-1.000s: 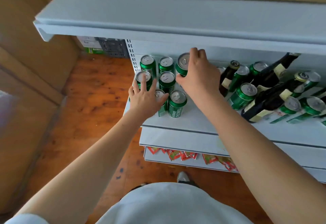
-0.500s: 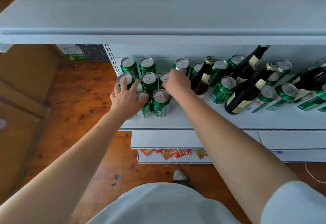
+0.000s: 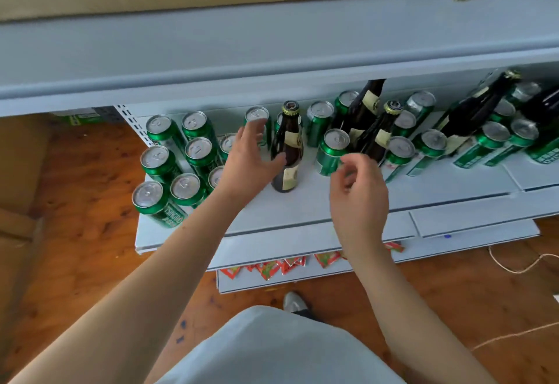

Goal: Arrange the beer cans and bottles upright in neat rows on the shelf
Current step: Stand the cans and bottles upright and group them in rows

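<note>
At the bottom of the frame, a pale grey shirt and the toe of a shoe sit over the wooden floor. Both forearms reach up from there to the grey shelf in the middle of the frame.

The right hand, centre right, is loosely curled with thumb and fingertips close together, gripping nothing; it sits just in front of a green can. The left hand, centre, is spread open, its thumb at or just beside the brown bottle; contact is hard to judge through the blur. That bottle stands upright, long axis vertical, cap toward the upper shelf.

Left of centre, a block of green cans stands upright in rows, tops up. In the upper right, dark bottles lean among loosely placed cans.

Half a second ago the right hand lay among the back cans and the left hand rested on the front ones; both have since pulled away, and the view has shifted right.
</note>
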